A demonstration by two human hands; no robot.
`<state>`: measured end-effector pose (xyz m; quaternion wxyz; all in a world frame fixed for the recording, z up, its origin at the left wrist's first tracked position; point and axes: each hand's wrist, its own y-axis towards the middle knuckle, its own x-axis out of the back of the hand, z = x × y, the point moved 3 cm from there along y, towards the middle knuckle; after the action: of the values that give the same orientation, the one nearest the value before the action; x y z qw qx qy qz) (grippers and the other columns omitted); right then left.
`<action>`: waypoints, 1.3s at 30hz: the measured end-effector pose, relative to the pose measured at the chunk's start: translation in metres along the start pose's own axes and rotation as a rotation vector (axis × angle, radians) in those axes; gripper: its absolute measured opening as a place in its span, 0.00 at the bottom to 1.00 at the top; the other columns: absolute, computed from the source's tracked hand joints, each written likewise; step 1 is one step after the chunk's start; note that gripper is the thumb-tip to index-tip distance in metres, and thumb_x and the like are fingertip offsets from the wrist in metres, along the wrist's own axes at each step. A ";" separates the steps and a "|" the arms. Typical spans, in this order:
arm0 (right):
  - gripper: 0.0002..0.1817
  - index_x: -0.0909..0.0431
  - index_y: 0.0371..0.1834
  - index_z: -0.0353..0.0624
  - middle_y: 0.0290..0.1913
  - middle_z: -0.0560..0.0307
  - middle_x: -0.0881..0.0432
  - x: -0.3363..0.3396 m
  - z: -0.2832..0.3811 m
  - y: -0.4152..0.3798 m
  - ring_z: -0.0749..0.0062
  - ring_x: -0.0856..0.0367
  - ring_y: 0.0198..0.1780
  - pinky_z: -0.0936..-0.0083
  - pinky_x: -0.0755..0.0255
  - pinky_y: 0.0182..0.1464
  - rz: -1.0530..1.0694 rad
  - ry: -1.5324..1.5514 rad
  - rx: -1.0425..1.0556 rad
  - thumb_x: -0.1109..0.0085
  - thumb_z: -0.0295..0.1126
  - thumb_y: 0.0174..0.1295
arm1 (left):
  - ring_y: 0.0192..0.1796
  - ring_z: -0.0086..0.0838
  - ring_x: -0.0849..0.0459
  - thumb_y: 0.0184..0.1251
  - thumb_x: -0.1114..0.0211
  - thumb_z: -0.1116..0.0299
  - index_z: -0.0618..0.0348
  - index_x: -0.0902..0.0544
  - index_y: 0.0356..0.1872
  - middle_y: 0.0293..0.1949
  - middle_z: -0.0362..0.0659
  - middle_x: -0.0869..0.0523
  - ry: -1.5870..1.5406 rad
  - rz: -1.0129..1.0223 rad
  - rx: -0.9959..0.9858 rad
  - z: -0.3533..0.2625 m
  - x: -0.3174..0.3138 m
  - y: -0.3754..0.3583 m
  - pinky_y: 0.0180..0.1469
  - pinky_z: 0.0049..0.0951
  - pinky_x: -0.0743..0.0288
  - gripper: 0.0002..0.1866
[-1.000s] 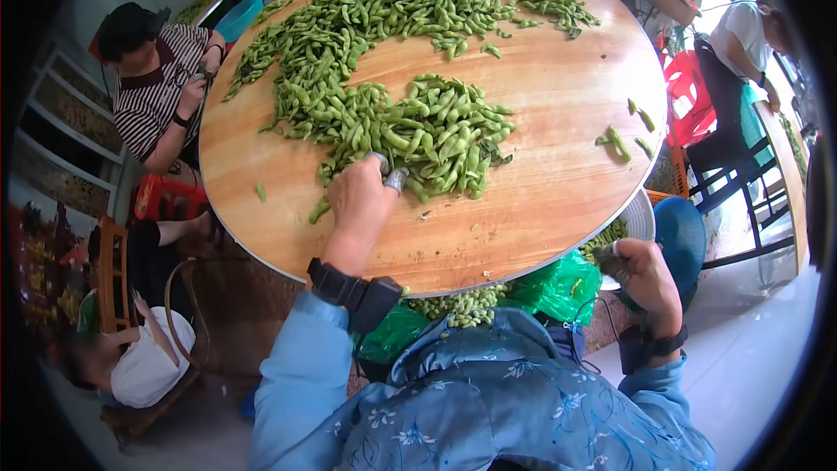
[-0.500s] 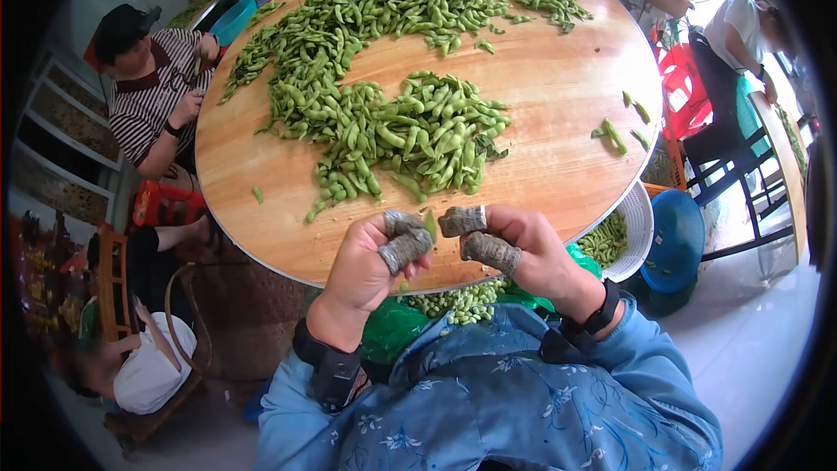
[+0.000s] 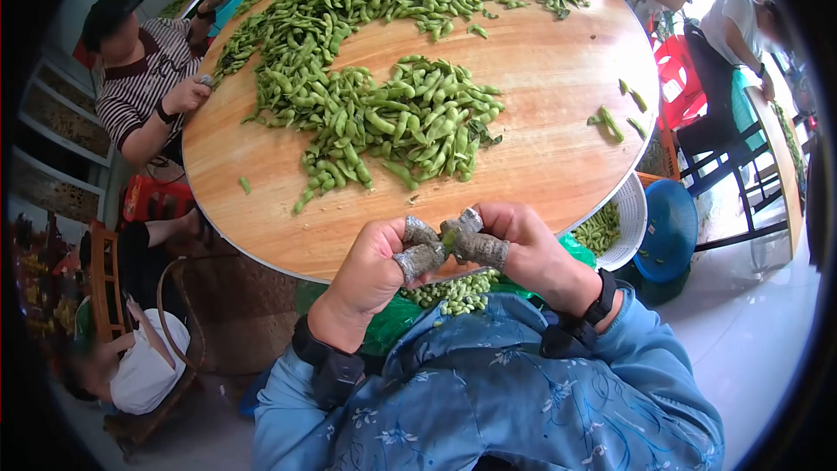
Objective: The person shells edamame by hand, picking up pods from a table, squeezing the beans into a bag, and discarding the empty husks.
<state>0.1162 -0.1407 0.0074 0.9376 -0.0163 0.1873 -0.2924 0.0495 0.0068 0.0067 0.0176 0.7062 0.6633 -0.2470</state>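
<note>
Pale wood grain spreads across a round worktop [image 3: 540, 135], where much of the supply lies as whole green pods: a long heap [image 3: 349, 22] curves from the far edge toward the left edge, joined to a nearer pile [image 3: 423, 118], and a few loose pods [image 3: 610, 124] lie by the right edge. Below the near edge, a batch of shelled beans [image 3: 453, 293] has gathered by green plastic [image 3: 392, 324], so some are out of their shells — though the pods above look far more plentiful. Beyond the near-right edge, a white basket [image 3: 636, 222] holds more green pods or husks; which of the two cannot be told. Both hands meet just over the near edge, forearms coming up from either side of the wearer's body, wrists bent inward and knuckles outward. The left hand [image 3: 359, 272] and right hand [image 3: 542, 255] have grey coverings on thumb and forefinger, and those fingers are pinched together on a small green pod [image 3: 449, 240] between them — mostly hidden, so whether it is split cannot be told.
</note>
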 end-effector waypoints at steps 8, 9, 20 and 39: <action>0.09 0.24 0.39 0.36 0.34 0.66 0.22 0.011 0.003 -0.001 0.87 0.28 0.36 0.86 0.34 0.40 -0.118 0.054 -0.017 0.44 0.30 0.60 | 0.29 0.30 0.21 0.55 0.37 0.76 0.67 0.26 0.35 0.27 0.45 0.21 1.007 -0.182 -0.491 -0.006 -0.015 -0.004 0.31 0.27 0.28 0.09; 0.10 0.24 0.40 0.36 0.35 0.66 0.22 0.010 0.004 -0.001 0.87 0.28 0.36 0.87 0.34 0.40 -0.108 0.060 0.007 0.44 0.30 0.60 | 0.29 0.30 0.21 0.55 0.37 0.76 0.67 0.26 0.35 0.27 0.45 0.21 1.006 -0.182 -0.490 -0.005 -0.015 -0.003 0.31 0.27 0.28 0.09; 0.13 0.28 0.44 0.34 0.39 0.62 0.22 0.003 -0.001 -0.008 0.83 0.26 0.41 0.83 0.31 0.45 0.010 0.080 -0.001 0.49 0.33 0.63 | 0.28 0.44 0.25 0.40 0.40 0.77 0.63 0.30 0.28 0.24 0.47 0.26 1.431 -0.257 -0.861 -0.008 -0.025 -0.006 0.28 0.40 0.31 0.11; 0.14 0.28 0.42 0.33 0.38 0.58 0.22 0.005 0.001 -0.014 0.77 0.22 0.41 0.78 0.28 0.47 -0.023 0.030 -0.020 0.49 0.34 0.63 | 0.27 0.44 0.25 0.30 0.40 0.78 0.65 0.27 0.30 0.25 0.49 0.25 1.555 -0.176 -0.853 -0.007 -0.030 -0.006 0.27 0.39 0.32 0.17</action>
<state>0.1124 -0.1547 0.0083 0.9311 -0.0236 0.2039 -0.3017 0.0459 -0.0183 0.0258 -0.1952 0.5539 0.5751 0.5695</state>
